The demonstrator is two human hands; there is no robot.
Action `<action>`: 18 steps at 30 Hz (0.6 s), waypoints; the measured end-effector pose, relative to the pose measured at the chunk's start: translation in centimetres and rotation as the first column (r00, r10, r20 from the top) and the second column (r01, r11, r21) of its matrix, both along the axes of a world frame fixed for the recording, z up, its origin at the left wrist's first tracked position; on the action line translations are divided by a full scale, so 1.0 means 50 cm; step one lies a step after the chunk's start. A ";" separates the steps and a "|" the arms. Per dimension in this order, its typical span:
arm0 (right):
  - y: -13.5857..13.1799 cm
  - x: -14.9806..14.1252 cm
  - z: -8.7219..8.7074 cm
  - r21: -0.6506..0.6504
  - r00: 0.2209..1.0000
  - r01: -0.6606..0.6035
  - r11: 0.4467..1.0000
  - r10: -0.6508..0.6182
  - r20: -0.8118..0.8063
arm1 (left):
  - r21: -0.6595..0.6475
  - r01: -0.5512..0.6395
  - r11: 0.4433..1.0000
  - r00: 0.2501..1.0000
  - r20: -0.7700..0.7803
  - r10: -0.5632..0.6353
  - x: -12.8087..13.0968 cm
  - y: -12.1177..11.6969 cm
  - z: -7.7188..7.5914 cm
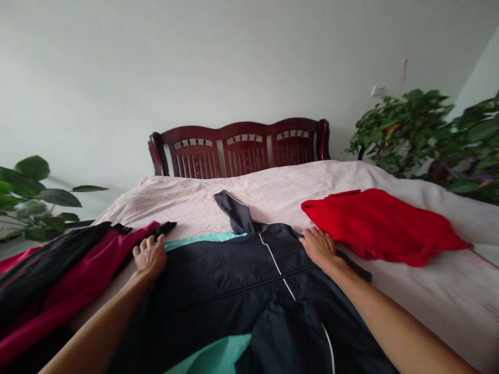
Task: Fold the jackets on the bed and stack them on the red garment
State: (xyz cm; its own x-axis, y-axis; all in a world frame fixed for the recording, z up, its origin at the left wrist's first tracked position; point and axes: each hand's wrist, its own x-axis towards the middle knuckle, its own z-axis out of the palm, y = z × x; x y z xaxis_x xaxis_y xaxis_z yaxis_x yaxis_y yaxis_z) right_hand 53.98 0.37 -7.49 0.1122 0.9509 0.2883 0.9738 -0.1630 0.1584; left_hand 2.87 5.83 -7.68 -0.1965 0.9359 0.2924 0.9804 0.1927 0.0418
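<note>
A dark navy jacket [187, 275] with white piping and turquoise panels lies spread on the bed in front of me. One sleeve [236, 208] points away toward the headboard, and another part is folded across the front. At the jacket's left edge, my left hand [150, 254] is closed with its fingers curled on the fabric. My right hand [319, 245] grips the far right corner of the jacket, close to a folded red garment [384, 223]. The fingertips of both hands are partly hidden.
Black and magenta clothes [83, 275] lie in a pile at the left. Under everything is a pale pink bedsheet [183, 200], with a dark wooden headboard [245, 148] against the wall. Leafy plants stand at the left [35, 200] and right [409, 130].
</note>
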 end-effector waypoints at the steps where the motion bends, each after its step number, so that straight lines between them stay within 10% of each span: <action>1: -0.002 -0.004 0.002 -0.005 1.000 -0.004 1.000 0.004 0.003 | -0.001 0.046 0.999 0.999 -0.012 -0.046 0.005 -0.010 -0.004; 8: -0.077 -0.057 0.016 -0.006 0.981 -0.192 0.981 0.192 -0.001 | -0.109 0.406 0.907 0.913 0.073 -0.400 -0.013 -0.149 -0.067; 13: -0.170 -0.013 -0.074 -0.072 0.888 -0.448 0.891 0.435 -0.149 | -0.072 0.418 0.906 0.909 0.031 -0.416 -0.071 -0.256 -0.136; 18: -0.191 0.023 -0.134 0.161 0.852 -0.506 0.847 0.521 -0.060 | -0.113 0.395 0.912 0.918 -0.003 -0.397 -0.058 -0.306 -0.108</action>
